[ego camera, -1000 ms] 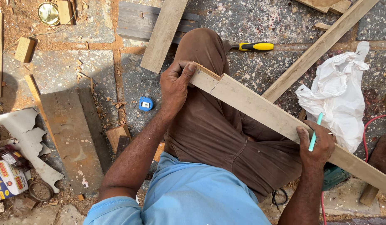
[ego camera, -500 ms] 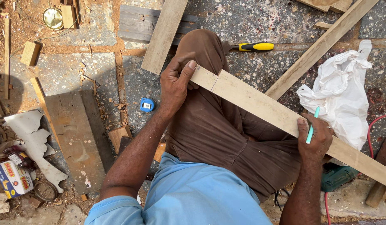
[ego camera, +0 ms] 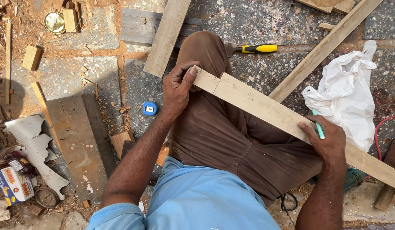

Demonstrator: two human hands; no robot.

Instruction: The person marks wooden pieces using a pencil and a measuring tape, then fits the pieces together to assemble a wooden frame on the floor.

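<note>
Hands first: the left hand [ego camera: 177, 90] is closed on the near end of a long pale wooden plank [ego camera: 265, 108], thumb lying along its top edge just short of a line marked across the wood, while the right hand [ego camera: 329, 140] presses down on the plank farther along with a teal pencil [ego camera: 318, 126] pinched between its fingers. The plank lies slantwise across the person's lap, over brown trousers [ego camera: 223, 136], its far end running off toward the right edge of the floor. Just beside the left wrist a small blue tape measure [ego camera: 149, 108] sits on the speckled stone floor [ego camera: 265, 25]. Beyond the knee lies a tool with a yellow and black handle [ego camera: 256, 48], and a second plank [ego camera: 166, 36] leans away toward the top edge. A crumpled white plastic bag [ego camera: 346, 93] rests right of the plank, touching another long batten [ego camera: 325, 47]. At the lower left corner of the floor lies a small box-shaped package [ego camera: 14, 185] in yellow, white and blue with a red label, among torn grey scraps [ego camera: 33, 145]; a round shiny tin [ego camera: 55, 22] stands near the top left corner. Compared with a moment earlier, the left thumb has slid up onto the plank's top edge, the grip and the plank otherwise unchanged.
</note>
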